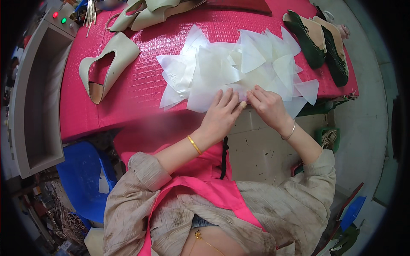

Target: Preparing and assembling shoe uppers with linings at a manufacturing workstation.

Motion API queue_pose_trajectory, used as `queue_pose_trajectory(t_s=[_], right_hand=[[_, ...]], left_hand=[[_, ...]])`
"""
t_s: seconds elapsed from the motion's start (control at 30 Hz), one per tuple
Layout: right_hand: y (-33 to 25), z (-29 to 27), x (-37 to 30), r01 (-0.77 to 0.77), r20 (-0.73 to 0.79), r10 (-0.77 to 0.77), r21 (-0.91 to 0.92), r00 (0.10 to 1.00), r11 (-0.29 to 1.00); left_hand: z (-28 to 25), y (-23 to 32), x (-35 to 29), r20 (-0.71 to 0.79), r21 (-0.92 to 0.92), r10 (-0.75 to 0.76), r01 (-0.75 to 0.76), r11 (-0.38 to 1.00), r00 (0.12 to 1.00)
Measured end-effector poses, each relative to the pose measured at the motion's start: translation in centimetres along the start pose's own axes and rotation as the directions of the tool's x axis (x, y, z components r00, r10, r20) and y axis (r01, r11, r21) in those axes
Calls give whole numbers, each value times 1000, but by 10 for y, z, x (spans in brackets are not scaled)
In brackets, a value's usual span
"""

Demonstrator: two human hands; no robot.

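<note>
A loose pile of thin, translucent white cut pieces (209, 64), many of them pointed, lies near the front edge of the pink-covered table. My left hand (220, 113) rests on the pile's near edge, fingers stretched out flat over the pieces. Its thumb, with a pale wrap at the tip, points toward my other hand. Close beside it, my right hand (270, 107) has its fingers drawn together at the near edge of a white piece, apparently pinching it. The exact grip under those fingertips is partly hidden.
Pale beige shoe uppers (121, 47) stand at the left and back of the table (106, 115). Dark green ones (316, 47) lie at the right. A grey box-like unit with lights (40, 94) borders the left side. Below are a blue plastic chair (81, 179) and a green bin (328, 138).
</note>
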State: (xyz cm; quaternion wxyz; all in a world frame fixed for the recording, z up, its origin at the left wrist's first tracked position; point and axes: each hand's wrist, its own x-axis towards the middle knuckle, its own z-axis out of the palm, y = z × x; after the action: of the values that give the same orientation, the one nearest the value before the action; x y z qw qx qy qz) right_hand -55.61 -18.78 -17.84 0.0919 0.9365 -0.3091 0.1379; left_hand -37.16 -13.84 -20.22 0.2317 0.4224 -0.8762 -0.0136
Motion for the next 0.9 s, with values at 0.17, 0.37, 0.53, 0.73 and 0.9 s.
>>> queue_pose_trajectory(t_s=[0.17,0.37,0.53,0.73,0.9], right_hand=[[-2,5,-1,2,-85,-5,-34,996,999],[-8,0,3,-192,-57,195,57,979,980],[-8,1,8,-289,-100,305,150,947,946],[7,6,11,-463,-53,719,732,692,500],[26,3,0,-541,367,744,841,559,-9]], left_hand=[[-1,-2,0,29,-31,-1,2,1000,1000],[0,-6,-2,-18,-102,0,-1,995,1000],[-2,-7,1,-19,-92,-12,10,996,1000],[-4,-5,3,2,-52,-8,8,999,1000],[-10,-6,12,-47,-86,-18,14,996,999]])
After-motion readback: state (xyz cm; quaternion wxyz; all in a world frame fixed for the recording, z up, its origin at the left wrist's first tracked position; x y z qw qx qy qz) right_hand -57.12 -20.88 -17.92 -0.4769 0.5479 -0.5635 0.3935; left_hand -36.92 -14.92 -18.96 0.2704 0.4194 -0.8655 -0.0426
